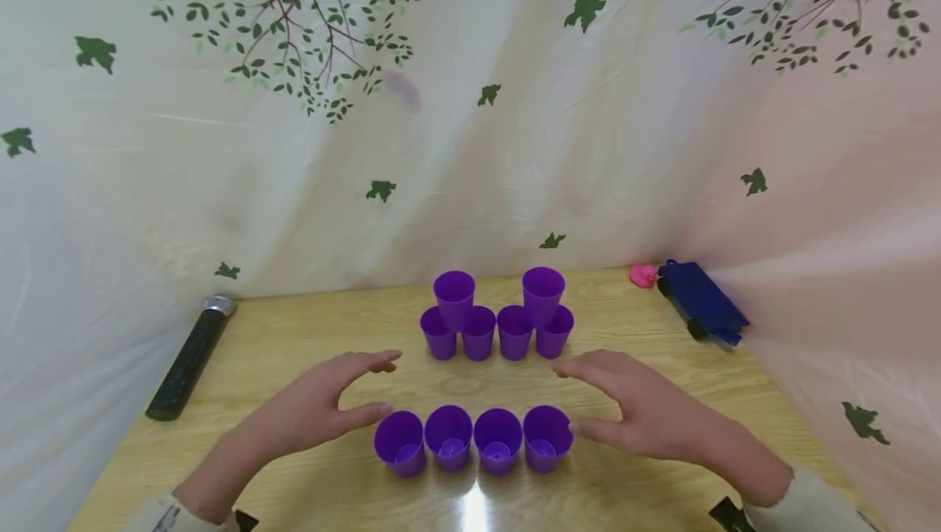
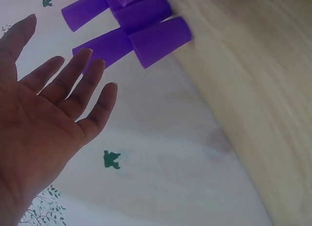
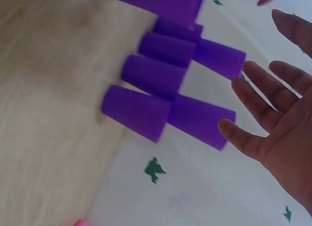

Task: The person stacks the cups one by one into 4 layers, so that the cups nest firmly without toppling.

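Observation:
A row of several purple cups (image 1: 498,442) stands mouth up on the wooden table, nearest the person. Behind it is a second row of purple cups (image 1: 478,336), with an upper cup (image 1: 454,299) resting across the left pair and another upper cup (image 1: 544,295) across the right pair. My left hand (image 1: 327,401) hovers at the left end of the front row, thumb tip close by the end cup. On the other side, my right hand (image 1: 639,409) has its thumb right at the rim of the rightmost front cup. Both wrist views show the fingers spread, gripping nothing.
A black microphone (image 1: 193,356) lies on the table's left side. At the back right are a pink rubber duck (image 1: 643,275) and a dark blue toy vehicle (image 1: 702,299). A pale curtain (image 1: 470,140) printed with leaves and birds hangs behind the wooden table (image 1: 316,336).

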The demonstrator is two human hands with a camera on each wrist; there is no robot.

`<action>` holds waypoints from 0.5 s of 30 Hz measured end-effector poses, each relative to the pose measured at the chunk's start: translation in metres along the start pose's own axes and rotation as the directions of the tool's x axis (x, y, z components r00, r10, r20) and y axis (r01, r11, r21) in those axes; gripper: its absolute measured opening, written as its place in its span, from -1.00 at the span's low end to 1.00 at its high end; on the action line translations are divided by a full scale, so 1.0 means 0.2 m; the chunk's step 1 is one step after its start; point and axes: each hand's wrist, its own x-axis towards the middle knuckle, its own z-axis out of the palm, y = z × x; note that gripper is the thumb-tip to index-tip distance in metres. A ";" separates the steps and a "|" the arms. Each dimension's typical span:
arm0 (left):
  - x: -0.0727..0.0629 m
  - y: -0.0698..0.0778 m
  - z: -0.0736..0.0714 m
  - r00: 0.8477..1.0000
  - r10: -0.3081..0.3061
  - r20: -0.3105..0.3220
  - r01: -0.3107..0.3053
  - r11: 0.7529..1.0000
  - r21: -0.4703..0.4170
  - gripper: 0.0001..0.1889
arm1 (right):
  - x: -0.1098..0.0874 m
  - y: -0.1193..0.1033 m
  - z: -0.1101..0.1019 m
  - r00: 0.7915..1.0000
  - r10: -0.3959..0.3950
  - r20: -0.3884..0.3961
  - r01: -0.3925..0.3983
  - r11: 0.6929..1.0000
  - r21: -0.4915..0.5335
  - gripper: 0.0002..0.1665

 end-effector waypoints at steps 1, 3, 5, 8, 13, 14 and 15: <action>-0.01 0.00 0.02 1.000 0.000 0.002 0.000 1.000 -0.002 -0.33 | 0.00 0.00 0.02 1.000 -0.007 0.013 0.007 1.000 -0.005 -0.27; -0.04 0.00 0.05 1.000 -0.008 0.013 0.008 1.000 -0.015 -0.29 | 0.00 0.00 0.07 0.999 0.000 0.053 0.000 1.000 0.004 -0.27; -0.06 -0.01 0.08 0.999 -0.018 0.027 0.018 1.000 -0.026 -0.26 | 0.00 0.00 0.11 0.996 0.015 0.091 -0.017 1.000 0.018 -0.25; -0.08 -0.01 0.13 0.999 -0.017 0.049 0.019 0.999 -0.036 -0.22 | 0.00 -0.01 0.16 0.991 0.035 0.132 -0.041 0.998 0.043 -0.21; -0.11 0.00 0.18 0.998 -0.001 0.061 0.002 1.000 -0.030 -0.18 | -0.01 -0.02 0.24 0.989 0.023 0.149 -0.029 0.999 0.037 -0.10; -0.11 0.00 0.19 0.998 0.005 0.058 -0.003 1.000 -0.025 -0.18 | -0.01 -0.02 0.25 0.990 0.014 0.143 -0.018 0.999 0.029 -0.08; -0.12 0.00 0.19 0.998 0.009 0.054 -0.008 1.000 -0.021 -0.17 | -0.01 -0.02 0.26 0.991 0.008 0.137 -0.011 1.000 0.020 -0.06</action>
